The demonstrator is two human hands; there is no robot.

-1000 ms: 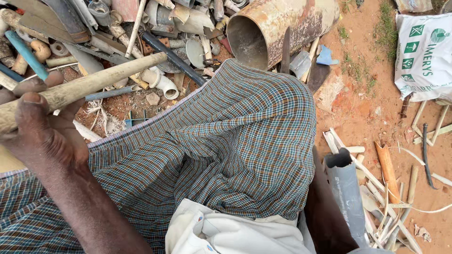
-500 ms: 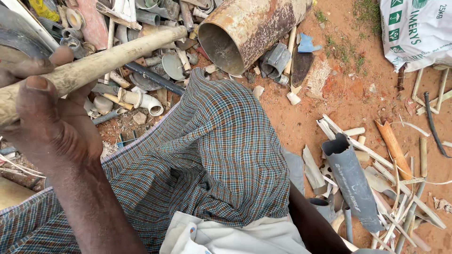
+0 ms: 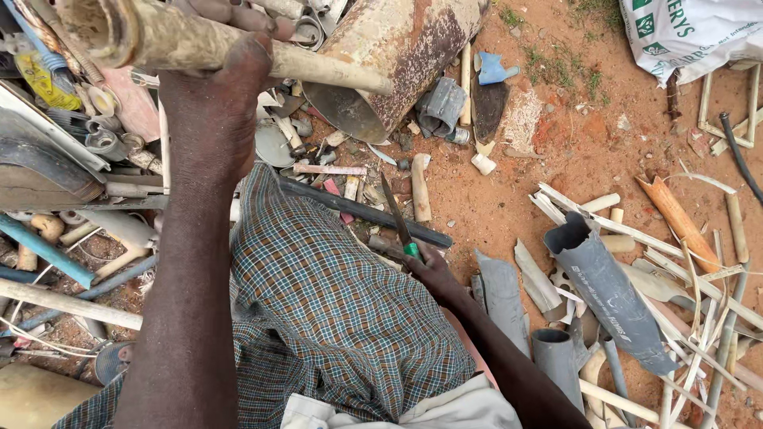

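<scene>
Left hand [image 3: 214,87] grips dirty cream pipe [image 3: 238,49]; right hand [image 3: 429,266] grips green-handled knife [image 3: 397,218]; white printed sack [image 3: 695,32] top right.

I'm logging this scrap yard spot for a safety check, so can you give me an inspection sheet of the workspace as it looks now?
Surface: bare reddish dirt ground, littered with chips.
Job's things: dirty cream pipe raised in the left hand; knife with green handle in the right hand, blade pointing away from the person.
Clutter: rusty drum, split grey pipe, orange pipe shard, pile of pipe offcuts and fittings.
Grip: both hands closed on their things.
Cables: black hose at the right edge.
Surroundings: white sack, sparse grass.
</scene>
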